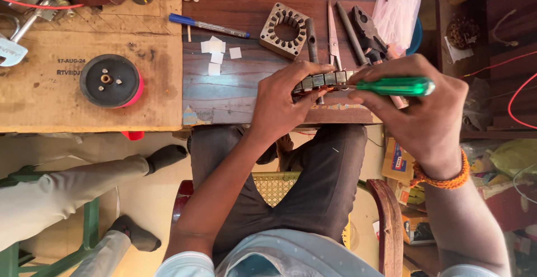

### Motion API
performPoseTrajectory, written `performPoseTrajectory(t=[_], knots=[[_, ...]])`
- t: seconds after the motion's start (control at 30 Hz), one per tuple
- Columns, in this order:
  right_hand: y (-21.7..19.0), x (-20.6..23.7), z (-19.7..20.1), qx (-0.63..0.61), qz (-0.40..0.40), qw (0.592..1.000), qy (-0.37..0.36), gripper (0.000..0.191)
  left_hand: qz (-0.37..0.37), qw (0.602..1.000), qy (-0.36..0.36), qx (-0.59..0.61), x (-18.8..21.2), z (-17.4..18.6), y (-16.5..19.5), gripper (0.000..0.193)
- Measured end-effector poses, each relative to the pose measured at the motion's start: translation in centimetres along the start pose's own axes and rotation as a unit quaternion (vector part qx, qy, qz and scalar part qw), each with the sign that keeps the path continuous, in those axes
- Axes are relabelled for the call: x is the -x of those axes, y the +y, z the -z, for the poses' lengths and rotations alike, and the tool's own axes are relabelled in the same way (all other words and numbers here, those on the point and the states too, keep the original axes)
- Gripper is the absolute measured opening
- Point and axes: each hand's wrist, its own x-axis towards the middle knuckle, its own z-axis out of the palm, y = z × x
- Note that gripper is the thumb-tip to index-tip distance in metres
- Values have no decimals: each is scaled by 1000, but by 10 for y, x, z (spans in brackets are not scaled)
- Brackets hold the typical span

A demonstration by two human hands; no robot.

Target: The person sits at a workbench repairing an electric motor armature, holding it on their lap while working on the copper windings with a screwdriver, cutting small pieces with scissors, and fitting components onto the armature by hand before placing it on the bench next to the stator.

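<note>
Left fingers: left hand (pixel 279 101) wrapped around the left end of a stator core (pixel 324 80), fingers (pixel 299 78) curled over its top edge, thumb underneath; closed on it.
Right fingers: right hand (pixel 417 106) gripping a green-handled screwdriver (pixel 394 86), fingers (pixel 386 101) folded tight round the handle; the handle's butt sticks out to the right past the knuckles.
Stator core: held on edge between the two hands, just above the near edge of the counter (pixel 235 95); segmented metal rim faces the camera, copper-coloured winding shows at its lower side.
Screwdriver: lies roughly level, the working end pointing left toward the core; the tip itself is hidden, cannot tell whether it touches.
Wrist: orange braided band (pixel 444 181) on the right wrist.
Beyond the fingers, close: a second, square stator frame (pixel 285 31), lying flat; scissors (pixel 333 36) and dark metal tools (pixel 366 33) just behind the held core.
Left of the left fingers: small white paper squares (pixel 215 53) scattered, blue pen (pixel 207 26) beyond them.
Far left: black round spool with red flange (pixel 110 80) on a cardboard sheet (pixel 67 95).
Beyond the right fingers: clear plastic bag (pixel 398 8).
Below the fingers: person's knees in dark trousers (pixel 313 176), cane-seat chair (pixel 274 186).
Lower left: another person's legs in light trousers, dark socks (pixel 165 156), well apart from the hands.
</note>
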Motion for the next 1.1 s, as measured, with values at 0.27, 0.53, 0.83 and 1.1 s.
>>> performPoseTrajectory(t=[0.27,0.53,0.83,1.1], knots=[[-2,9,-13,94,3,995,14,29,-29,998,25,-42,2,-1,4,49],[-12,18,-42,91,10,993,76,30,15,996,85,-11,9,-6,10,44],[-31,11,-54,81,-47,991,95,31,35,995,92,-17,8,-2,8,38],[-16,1,5,-3,-89,992,86,12,-34,998,46,7,12,7,-9,40]])
